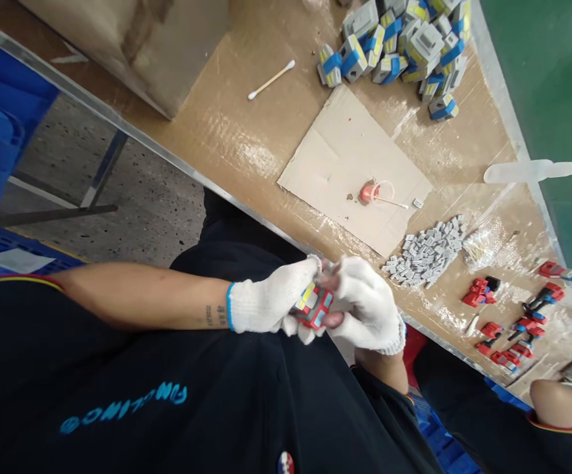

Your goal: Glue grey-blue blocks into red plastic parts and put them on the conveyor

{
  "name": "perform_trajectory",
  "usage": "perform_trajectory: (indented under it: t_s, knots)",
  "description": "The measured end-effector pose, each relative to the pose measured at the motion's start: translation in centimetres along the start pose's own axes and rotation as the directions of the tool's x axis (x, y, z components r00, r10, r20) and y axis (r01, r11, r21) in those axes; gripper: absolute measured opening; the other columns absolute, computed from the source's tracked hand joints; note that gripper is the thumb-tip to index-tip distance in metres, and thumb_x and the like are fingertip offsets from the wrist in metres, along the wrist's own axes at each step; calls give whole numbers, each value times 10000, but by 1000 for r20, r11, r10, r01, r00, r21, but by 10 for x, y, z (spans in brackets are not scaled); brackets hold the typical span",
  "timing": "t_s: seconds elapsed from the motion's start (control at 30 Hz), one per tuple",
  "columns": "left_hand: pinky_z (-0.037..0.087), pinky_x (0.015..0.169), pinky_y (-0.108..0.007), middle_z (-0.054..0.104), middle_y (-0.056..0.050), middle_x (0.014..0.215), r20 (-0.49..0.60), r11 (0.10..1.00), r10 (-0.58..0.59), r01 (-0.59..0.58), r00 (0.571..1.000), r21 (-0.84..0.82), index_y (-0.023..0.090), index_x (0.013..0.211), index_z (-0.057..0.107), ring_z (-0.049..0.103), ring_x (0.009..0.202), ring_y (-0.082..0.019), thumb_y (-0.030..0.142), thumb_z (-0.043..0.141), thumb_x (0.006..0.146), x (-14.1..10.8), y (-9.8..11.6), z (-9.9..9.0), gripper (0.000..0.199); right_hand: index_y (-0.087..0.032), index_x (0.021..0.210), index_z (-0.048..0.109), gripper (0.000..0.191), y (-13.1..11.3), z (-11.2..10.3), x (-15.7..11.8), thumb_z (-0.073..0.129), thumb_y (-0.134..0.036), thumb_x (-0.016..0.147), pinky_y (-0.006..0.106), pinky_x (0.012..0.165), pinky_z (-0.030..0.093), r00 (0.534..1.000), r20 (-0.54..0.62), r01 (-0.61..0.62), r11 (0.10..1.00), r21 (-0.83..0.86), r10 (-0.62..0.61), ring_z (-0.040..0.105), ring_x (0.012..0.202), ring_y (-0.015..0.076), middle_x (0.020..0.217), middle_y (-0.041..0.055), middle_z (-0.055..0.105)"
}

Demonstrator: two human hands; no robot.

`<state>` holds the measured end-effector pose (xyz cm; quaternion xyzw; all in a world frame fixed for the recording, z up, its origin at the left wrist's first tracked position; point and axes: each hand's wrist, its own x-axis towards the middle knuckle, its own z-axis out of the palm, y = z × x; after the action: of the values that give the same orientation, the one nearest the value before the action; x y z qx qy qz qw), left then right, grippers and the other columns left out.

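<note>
In the head view, my left hand (276, 296) wears a white knit glove with a blue cuff and is closed around a small toy vehicle piece (315, 306). The piece is red and grey with yellow and light blue patches. My right hand (367, 306), in a white glove with some fingertips bare, grips the same piece from the other side. Both hands are in front of my body, near the table's edge. Part of the piece is hidden by the fingers. On the table beyond lies a cardboard sheet (330, 158) bearing a small cup of orange-red matter (367, 192) and a cotton swab (391, 201).
Grey, blue and yellow toy pieces (424, 43) are heaped at the back. Small grey parts (428, 253) form a pile beside bundled swabs (477, 249). Red toy pieces (480, 291) lie rightward. Another swab (272, 80) and a large box (167, 46) are leftward. A co-worker's arm (555, 403) shows lower right.
</note>
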<state>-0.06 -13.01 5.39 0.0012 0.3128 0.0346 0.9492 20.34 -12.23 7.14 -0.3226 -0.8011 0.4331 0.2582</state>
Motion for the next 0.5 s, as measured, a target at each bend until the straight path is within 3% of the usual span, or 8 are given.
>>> perform_trajectory:
  t_s: [0.1, 0.17, 0.23, 0.33, 0.5]
  knots:
    - [335, 383, -240, 591, -27, 539, -51, 945, 325, -322, 944, 60, 204, 744, 608, 474, 403, -141, 891, 543, 1016, -14, 16, 6, 741, -340, 1600, 628, 729, -1, 17, -5, 751, -756, 1014, 541, 907, 664, 967, -252, -69, 992, -102, 41, 712, 1025, 315, 1186, 90, 707]
    - [441, 480, -277, 598, -11, 583, -40, 858, 511, -506, 859, 92, 210, 792, 633, 554, 512, -171, 908, 716, 921, -20, 21, 7, 715, -380, 1697, 546, 858, 1, 36, -2, 746, -809, 981, 604, 965, 657, 926, -377, -43, 990, -136, -11, 698, 1075, 341, 1238, 92, 683]
    - [568, 672, -338, 652, -37, 679, -47, 764, 641, -631, 766, 136, 201, 790, 669, 678, 721, -232, 855, 801, 906, -22, 25, 7, 677, -377, 1732, 515, 876, 4, 55, 5, 683, -827, 999, 618, 977, 659, 855, -512, -16, 984, -178, -79, 682, 1105, 346, 1251, 96, 651]
    - [602, 845, -387, 702, -54, 789, -54, 684, 727, -715, 685, 143, 186, 771, 701, 703, 861, -256, 764, 855, 919, -23, 29, 6, 616, -355, 1739, 524, 820, 10, 82, 17, 625, -775, 1042, 612, 994, 668, 741, -656, -11, 973, -229, -145, 660, 1158, 345, 1284, 102, 615]
    - [569, 684, -327, 646, -14, 744, -114, 621, 783, -776, 611, 105, 203, 803, 662, 616, 692, -181, 815, 854, 903, -19, 27, 5, 649, -325, 1756, 498, 943, 22, 111, 21, 724, -806, 977, 639, 1018, 676, 619, -765, -28, 969, -247, -177, 673, 1173, 344, 1351, 108, 612]
